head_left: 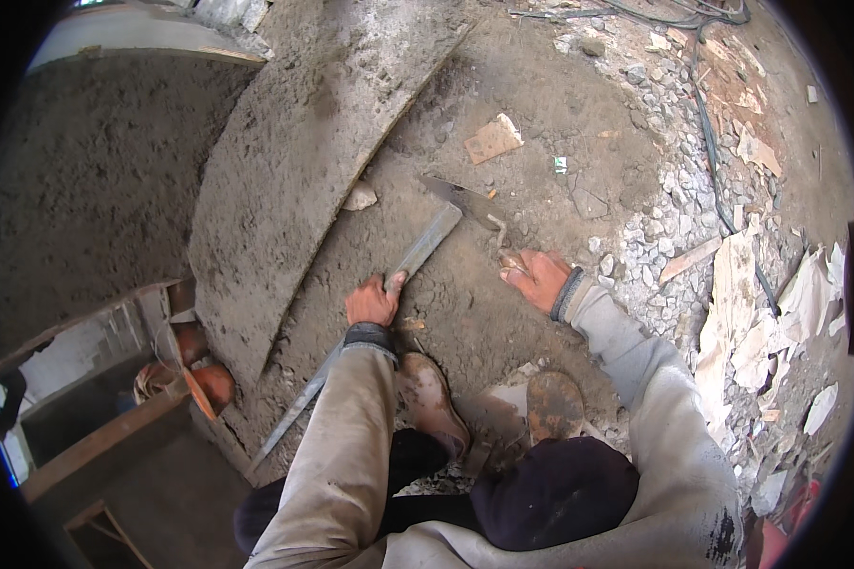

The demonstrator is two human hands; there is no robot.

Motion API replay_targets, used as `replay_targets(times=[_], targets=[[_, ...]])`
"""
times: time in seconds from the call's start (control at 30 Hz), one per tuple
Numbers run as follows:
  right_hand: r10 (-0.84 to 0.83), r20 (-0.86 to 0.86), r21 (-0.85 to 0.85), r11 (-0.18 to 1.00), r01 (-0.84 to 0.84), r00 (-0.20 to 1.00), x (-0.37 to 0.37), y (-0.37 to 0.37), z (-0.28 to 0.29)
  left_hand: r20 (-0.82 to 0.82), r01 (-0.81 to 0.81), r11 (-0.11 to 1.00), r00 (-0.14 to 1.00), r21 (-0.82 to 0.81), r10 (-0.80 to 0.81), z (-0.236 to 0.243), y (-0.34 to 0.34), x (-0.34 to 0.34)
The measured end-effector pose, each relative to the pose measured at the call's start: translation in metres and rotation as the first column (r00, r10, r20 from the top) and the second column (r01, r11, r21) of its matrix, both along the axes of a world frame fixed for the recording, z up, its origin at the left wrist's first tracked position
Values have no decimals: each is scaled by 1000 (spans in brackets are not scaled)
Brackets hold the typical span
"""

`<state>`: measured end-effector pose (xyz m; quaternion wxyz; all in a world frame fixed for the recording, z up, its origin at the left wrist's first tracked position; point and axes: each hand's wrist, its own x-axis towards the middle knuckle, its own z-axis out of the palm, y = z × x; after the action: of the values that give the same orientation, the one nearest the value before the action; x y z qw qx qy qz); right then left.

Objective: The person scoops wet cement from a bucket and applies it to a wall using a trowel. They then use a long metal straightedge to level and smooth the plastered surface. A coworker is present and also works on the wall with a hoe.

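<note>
My left hand (374,302) is closed around a long grey metal straightedge (429,245), which runs slantwise from the lower left up to the middle. In my right hand (538,279) is the handle of a trowel (457,192); its bent neck points up and left. The dark blade lies close by the upper end of the straightedge, and I cannot tell whether they touch. Beneath both tools is rough grey-brown ground (484,303). A mortar-crusted board (304,171) slopes along the left of the straightedge.
My muddy boots (432,398) stand just below my hands. Broken stones (669,228), torn paper sheets (731,313) and a black cable (714,142) lie to the right. A piece of brown tile or board (493,139) lies ahead. At lower left are a sunken area and a wooden beam (104,441).
</note>
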<state>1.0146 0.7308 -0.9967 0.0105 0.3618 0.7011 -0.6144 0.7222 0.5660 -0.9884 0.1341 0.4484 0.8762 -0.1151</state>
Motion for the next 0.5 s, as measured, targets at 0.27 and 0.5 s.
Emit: replay_targets(times=[0.27, 0.5], targets=[[-125, -142, 134, 980, 144, 982, 4, -9, -10, -50, 17, 999, 999, 42, -15, -2, 8, 5], [-120, -125, 116, 984, 134, 985, 2, -22, -10, -76, 10, 999, 997, 40, -7, -1, -1, 11]])
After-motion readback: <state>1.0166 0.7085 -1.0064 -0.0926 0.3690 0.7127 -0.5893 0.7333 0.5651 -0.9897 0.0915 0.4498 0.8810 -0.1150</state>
